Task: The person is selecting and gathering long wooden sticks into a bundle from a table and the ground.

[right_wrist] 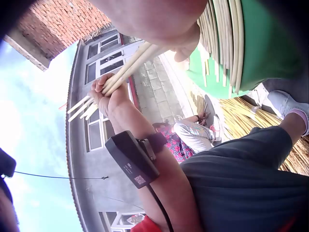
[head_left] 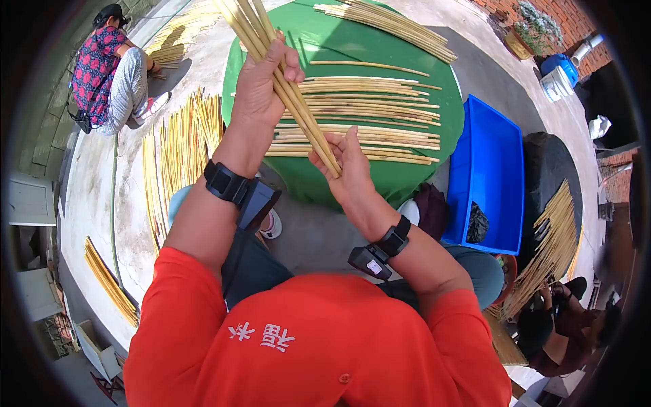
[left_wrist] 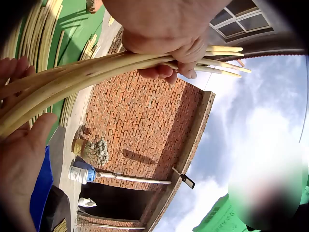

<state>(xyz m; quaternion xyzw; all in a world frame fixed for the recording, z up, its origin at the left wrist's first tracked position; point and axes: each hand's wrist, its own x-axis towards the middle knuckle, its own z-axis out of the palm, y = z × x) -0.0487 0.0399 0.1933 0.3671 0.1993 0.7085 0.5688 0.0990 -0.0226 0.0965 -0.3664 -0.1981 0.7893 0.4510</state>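
My left hand (head_left: 261, 88) grips a small bundle of long, pale wooden sticks (head_left: 298, 108) around its upper part. The bundle slants down to the right over a round green-covered table (head_left: 298, 178). At its lower end, my right hand (head_left: 349, 169) rests against the sticks, palm turned towards them, thumb standing apart and fingers reaching behind. In the left wrist view the stick tips (left_wrist: 227, 67) stick out past the left hand. More sticks (head_left: 380, 108) lie in loose, roughly parallel rows on the green cloth beneath.
A thicker pile of sticks (head_left: 393, 27) lies at the table's far side. Right of the table stands a blue plastic bin (head_left: 498, 176). Many sticks (head_left: 183, 136) cover the ground at left, near a crouching person (head_left: 102, 74). Another person (head_left: 563, 325) sits at lower right beside more sticks (head_left: 549, 244).
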